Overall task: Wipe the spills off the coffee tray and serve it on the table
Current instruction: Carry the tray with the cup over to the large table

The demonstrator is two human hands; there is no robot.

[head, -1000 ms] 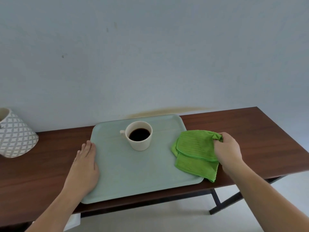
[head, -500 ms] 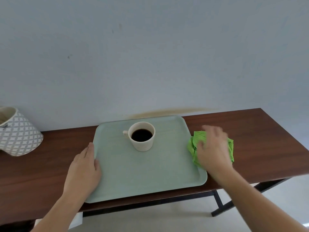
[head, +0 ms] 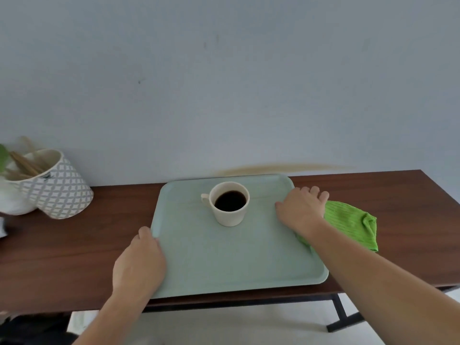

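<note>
A pale green tray (head: 224, 265) lies on the dark wooden table (head: 74, 250). A cream cup of black coffee (head: 230, 204) stands at the tray's back middle. My left hand (head: 139, 260) holds the tray's left edge, thumb on the rim. My right hand (head: 301, 210) grips the right edge near the back corner, thumb on the tray and fingers over the rim. The crumpled green cloth (head: 353, 222) lies on the table just right of the tray, partly under my right forearm. No spill is visible on the tray's surface.
A patterned white pot (head: 53, 185) holding wooden sticks stands at the table's back left. A pale wall rises directly behind the table. The table's front edge runs just under the tray's front rim, with black legs (head: 339, 312) below.
My right hand has let go of the green cloth, leaving it on the table, and moved left onto the tray's right edge. My left hand's thumb now sits on the left rim.
</note>
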